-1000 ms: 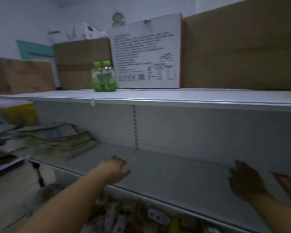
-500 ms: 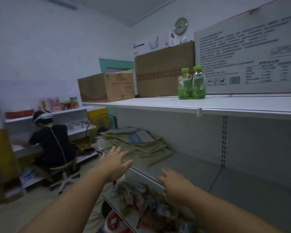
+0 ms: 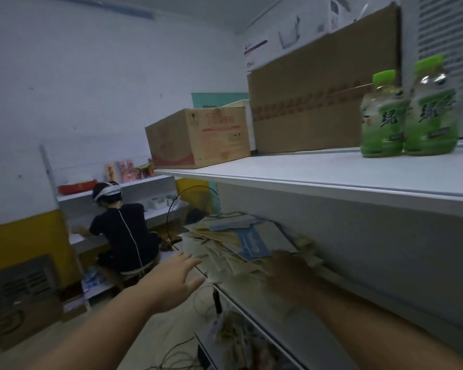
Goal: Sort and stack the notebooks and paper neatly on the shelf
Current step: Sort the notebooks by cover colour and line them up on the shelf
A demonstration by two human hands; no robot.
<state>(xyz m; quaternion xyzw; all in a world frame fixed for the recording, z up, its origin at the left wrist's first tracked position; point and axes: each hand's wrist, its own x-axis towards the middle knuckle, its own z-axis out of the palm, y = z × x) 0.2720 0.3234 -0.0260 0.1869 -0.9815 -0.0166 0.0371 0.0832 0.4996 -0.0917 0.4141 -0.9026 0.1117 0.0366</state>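
messy pile (image 3: 241, 243) lies on the middle shelf (image 3: 267, 317), long axis 11 to 5 o'clock; right hand (image 3: 292, 273) is nearer, over its near end, fingers too blurred to tell; left hand (image 3: 177, 279), fingers spread and empty, has it at 1 o'clock.

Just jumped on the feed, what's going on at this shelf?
A person reaches both hands toward a messy pile of notebooks and paper on the middle shelf. The left hand is open in the air, short of the pile. The right hand, blurred and shadowed, is at the pile's near edge; its grip is unclear. Nothing looks stacked yet.
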